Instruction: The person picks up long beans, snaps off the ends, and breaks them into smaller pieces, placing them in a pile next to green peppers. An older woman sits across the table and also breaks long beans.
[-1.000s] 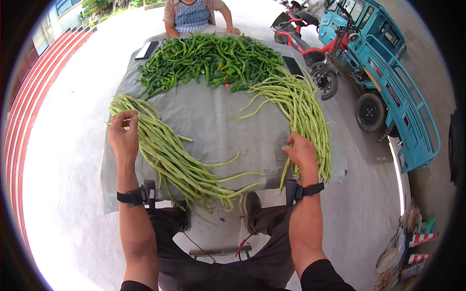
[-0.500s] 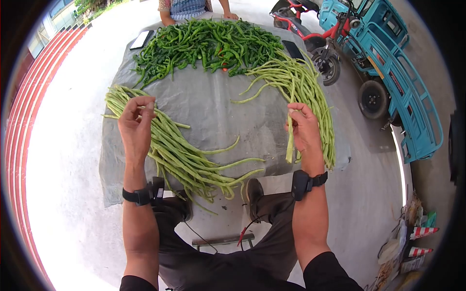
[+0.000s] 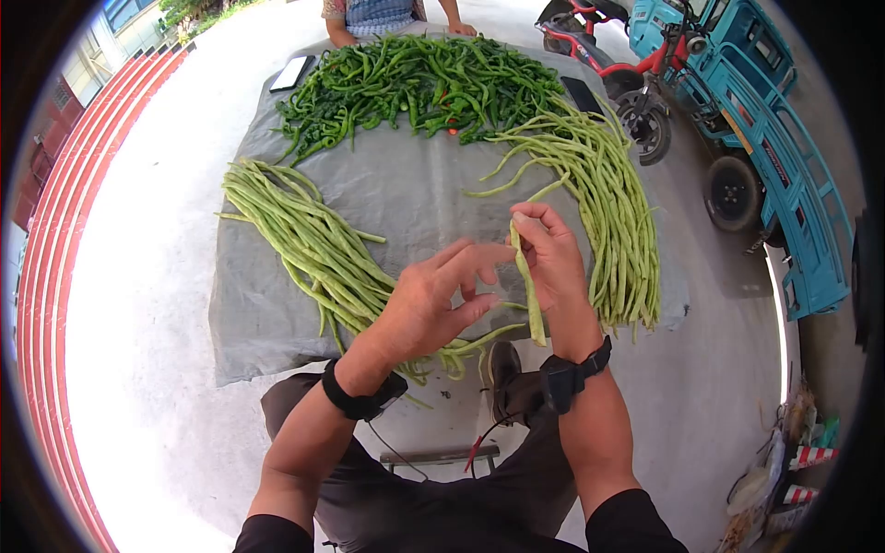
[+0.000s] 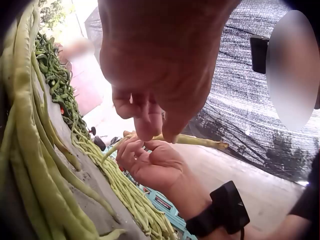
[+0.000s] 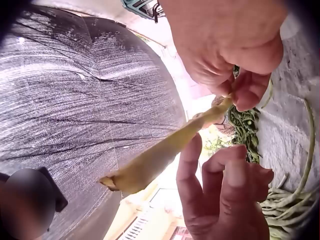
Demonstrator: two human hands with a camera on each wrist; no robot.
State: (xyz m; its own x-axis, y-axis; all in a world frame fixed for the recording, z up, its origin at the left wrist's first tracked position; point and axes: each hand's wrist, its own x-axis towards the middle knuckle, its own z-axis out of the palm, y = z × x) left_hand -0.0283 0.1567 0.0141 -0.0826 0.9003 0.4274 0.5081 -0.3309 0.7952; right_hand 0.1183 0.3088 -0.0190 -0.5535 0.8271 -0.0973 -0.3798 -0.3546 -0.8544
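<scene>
My right hand (image 3: 556, 263) pinches one pale green long bean (image 3: 530, 295) between thumb and fingertips, over the near right part of the grey sheet. The bean hangs tilted toward me; its thick, browned end (image 5: 111, 183) shows in the right wrist view. Coming across from the left, my left hand (image 3: 429, 300) has its fingers extended and parted, the index fingertip right at the bean. Below the left hand lies a bundle of long beans (image 3: 309, 235), partly covered by it. A second pile of long beans (image 3: 613, 221) spreads just right of the right hand.
Green chili peppers (image 3: 406, 83) are heaped along the far side of the grey sheet (image 3: 415, 198). Two phones lie there, a white-screened one (image 3: 292, 73) and a dark one (image 3: 581, 95). A person (image 3: 378, 17) is across the table; a red bike (image 3: 636, 69) and blue three-wheeler (image 3: 784, 175) stand right.
My right hand has lifted a long bean from the right pile and brought it leftward and nearer. My left hand has left the left bundle and swung right to the bean, its fingers spreading.
</scene>
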